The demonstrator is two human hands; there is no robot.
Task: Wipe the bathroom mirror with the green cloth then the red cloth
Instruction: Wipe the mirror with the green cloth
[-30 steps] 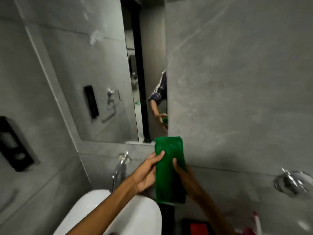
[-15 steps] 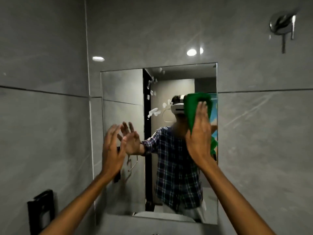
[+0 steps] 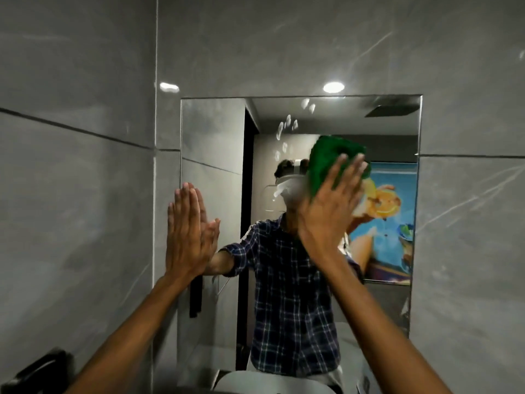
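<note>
The rectangular mirror (image 3: 216, 143) hangs on the grey tiled wall straight ahead. White foam spots dot its upper middle. My right hand (image 3: 329, 211) presses the green cloth (image 3: 326, 157) flat against the glass in the upper centre-right, fingers spread over the cloth. My left hand (image 3: 186, 231) lies flat and empty on the mirror's left edge, fingers together and pointing up. The red cloth is out of view.
Grey tiled walls (image 3: 79, 194) close in on the left and right. A black fixture (image 3: 37, 371) sits on the left wall at the bottom corner. The white basin rim (image 3: 272, 385) shows at the bottom edge.
The view rose from the basin to the mirror. My right hand carried the green cloth up onto the glass, and it now sits a little further right. My left hand let go and settled against the mirror's left edge.
</note>
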